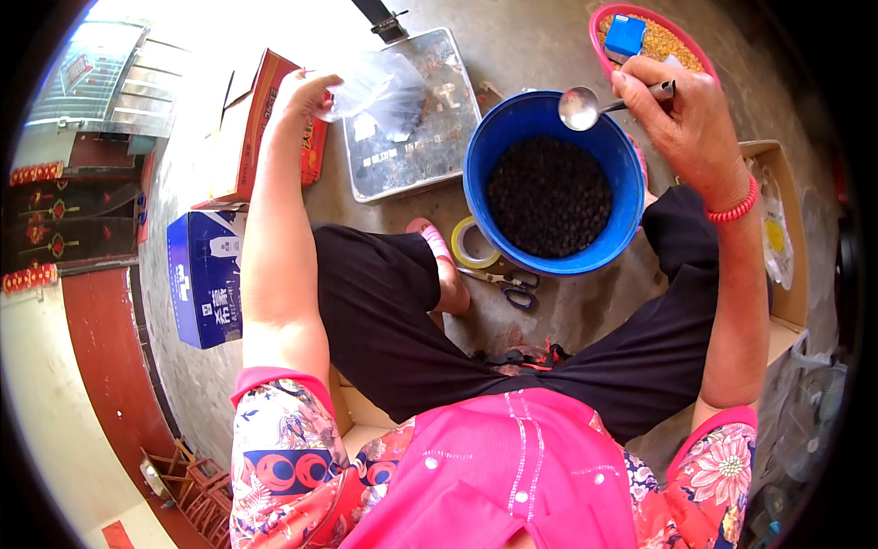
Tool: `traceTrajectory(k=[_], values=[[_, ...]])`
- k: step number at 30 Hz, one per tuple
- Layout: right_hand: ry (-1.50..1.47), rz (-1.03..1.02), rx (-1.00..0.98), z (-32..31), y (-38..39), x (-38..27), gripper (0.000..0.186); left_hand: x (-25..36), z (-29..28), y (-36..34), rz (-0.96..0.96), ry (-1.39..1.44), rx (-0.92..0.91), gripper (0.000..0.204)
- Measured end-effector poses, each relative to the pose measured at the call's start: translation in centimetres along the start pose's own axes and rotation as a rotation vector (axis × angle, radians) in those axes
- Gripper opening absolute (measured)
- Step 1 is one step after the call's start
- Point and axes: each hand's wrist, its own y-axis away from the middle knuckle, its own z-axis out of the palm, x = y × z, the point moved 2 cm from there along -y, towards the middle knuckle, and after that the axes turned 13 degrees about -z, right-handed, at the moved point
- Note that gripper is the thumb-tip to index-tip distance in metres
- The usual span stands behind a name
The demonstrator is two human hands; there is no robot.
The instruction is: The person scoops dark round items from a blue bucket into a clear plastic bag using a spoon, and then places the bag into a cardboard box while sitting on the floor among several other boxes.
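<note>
My left hand (306, 93) is closed on the edge of a clear plastic bag (377, 84). The bag hangs over the metal platform of a floor scale (412, 169); whether anything lies inside it I cannot tell. In my right hand (681, 114) is a metal spoon (578, 109), its handle wrapped by my fingers. Its shiny bowl, with no dark pieces visible in it, is held above the far right rim of a blue bucket (475, 188). Many small dark round pieces (549, 197) lie in the bucket, which stands on the floor between my legs.
A roll of tape (465, 242) and scissors (514, 288) lie beside the bucket. At left stand a red carton (315, 151) and a blue-purple box (206, 279). A pink basin (599, 41) of yellow grains holds a small blue box (625, 38). An open cardboard box (788, 247) is at right.
</note>
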Motion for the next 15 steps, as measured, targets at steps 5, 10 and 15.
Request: traceTrajectory(k=[5,10,15], values=[[-0.315,-0.037,0.069,1.6,-0.8,-0.9,0.019,-1.8,-0.3,-0.7,0.060,-0.243,0.066,0.025],[-0.447,-0.112,0.124,3.7,-1.4,-2.0,0.020,-0.3,0.6,0.7,0.132,-0.162,-0.010,0.023],[-0.427,-0.140,0.158,5.8,-2.5,-2.9,0.019,0.7,0.8,2.5,0.150,-0.179,-0.107,0.022]])
